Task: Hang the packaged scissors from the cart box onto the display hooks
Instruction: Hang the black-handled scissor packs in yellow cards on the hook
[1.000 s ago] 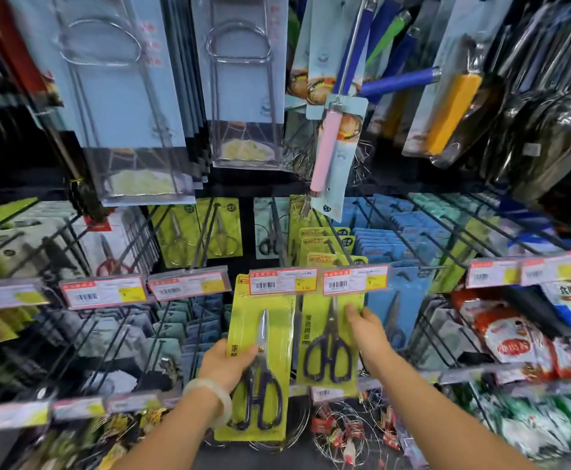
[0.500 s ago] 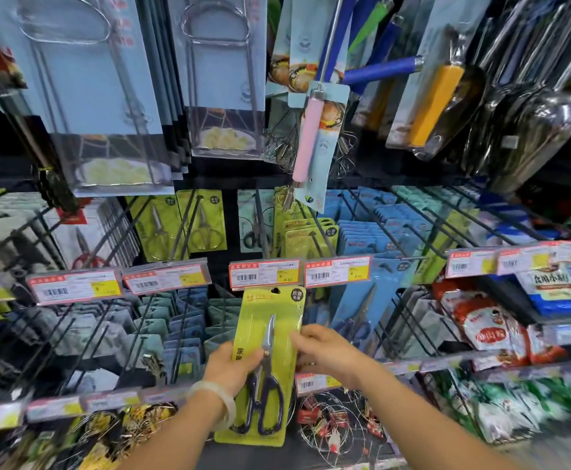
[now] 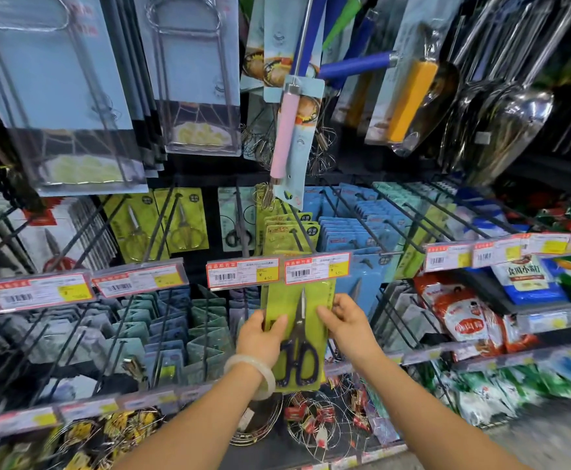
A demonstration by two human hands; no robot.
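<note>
A yellow-green card pack of dark-handled scissors [image 3: 299, 334] hangs upright below the price tags [image 3: 316, 268], its top edge hidden behind them. My left hand [image 3: 260, 334] grips the pack's left edge, thumb on the front. My right hand [image 3: 343, 318] pinches its right edge. Behind the tags, several more yellow-green scissor packs [image 3: 286, 234] hang on a display hook [image 3: 299, 225]. The cart box is out of view.
Blue packs [image 3: 345, 232] hang on hooks to the right, grey-green packs [image 3: 162, 327] to the left. Utensil packs [image 3: 196, 72] and metal scoops [image 3: 501, 123] hang overhead. Food bags [image 3: 464, 317] fill the right shelves. Wire racks [image 3: 311, 422] sit below my hands.
My right hand left the hung pack and came onto the pack in my left hand. Both hands moved that pack right and up, under the right price tag.
</note>
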